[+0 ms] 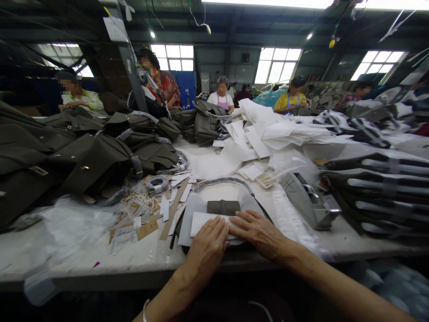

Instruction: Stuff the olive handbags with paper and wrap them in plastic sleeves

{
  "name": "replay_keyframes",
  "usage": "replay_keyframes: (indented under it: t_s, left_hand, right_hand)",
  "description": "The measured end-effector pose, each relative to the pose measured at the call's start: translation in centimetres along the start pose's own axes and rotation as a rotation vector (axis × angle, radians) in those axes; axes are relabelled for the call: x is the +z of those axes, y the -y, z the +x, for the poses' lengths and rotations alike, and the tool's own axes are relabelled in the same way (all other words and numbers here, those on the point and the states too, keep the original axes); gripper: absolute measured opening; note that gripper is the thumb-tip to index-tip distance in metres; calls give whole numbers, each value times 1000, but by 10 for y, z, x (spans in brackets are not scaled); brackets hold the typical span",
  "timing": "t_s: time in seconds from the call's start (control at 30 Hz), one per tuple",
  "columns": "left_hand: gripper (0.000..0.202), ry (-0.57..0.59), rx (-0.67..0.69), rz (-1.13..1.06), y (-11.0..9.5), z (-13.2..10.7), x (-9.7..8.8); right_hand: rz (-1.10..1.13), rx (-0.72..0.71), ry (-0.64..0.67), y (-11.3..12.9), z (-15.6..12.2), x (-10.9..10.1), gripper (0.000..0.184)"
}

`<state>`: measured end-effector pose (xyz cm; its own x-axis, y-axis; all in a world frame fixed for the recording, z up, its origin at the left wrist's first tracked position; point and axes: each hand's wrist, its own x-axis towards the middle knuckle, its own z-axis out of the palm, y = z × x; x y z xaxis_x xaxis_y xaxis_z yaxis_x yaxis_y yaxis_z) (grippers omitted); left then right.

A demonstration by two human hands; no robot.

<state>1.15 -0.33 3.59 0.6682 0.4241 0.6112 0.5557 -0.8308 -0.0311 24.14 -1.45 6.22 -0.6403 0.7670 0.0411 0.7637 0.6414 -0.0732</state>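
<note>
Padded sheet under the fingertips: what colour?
The padded sheet is white, seen best in the head view.

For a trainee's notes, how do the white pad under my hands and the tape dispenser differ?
The pad is white; the dispenser is grey with dark marks. The pad lies flat under your left hand and right hand; the dispenser stands untouched to the right. The pad is thin, the dispenser tall and boxy. Both sit near the table's front edge.

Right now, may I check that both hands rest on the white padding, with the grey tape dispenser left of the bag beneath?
Not quite: the head view shows the grey tape dispenser right of that bag; the left hand and right hand do rest on the white padding.
</note>
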Motion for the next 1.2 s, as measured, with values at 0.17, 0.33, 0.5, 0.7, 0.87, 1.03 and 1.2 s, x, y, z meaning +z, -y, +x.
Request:
replay_keyframes:
  t_s: [0.17,0.33,0.5,0.7,0.87,1.03,1.2]
  left_hand:
    - [35,54,-10,4,14,-13,25]
    - [33,104,-88,-26,5,-11,15]
    - [28,225,-113,-37,1,-5,9]
    - [40,121,-31,-51,2,-4,16]
    - [50,135,-1,-97,6,-10,22]
    - [68,95,30,-46,13,-17,31]
    - [54,3,95,5,19,-18,42]
  right_hand:
    - [190,143,113,17,2,-29,60]
    - [238,281,31,39,11,-27,59]
    - [79,255,-14,47,14,17,76]
    - [-196,255,-232,51,12,53,53]
    - [-130,237,-171,46,11,36,53]
    - [-40,281,-129,41,2,16,58]
    - [73,228,-195,34,-6,36,66]
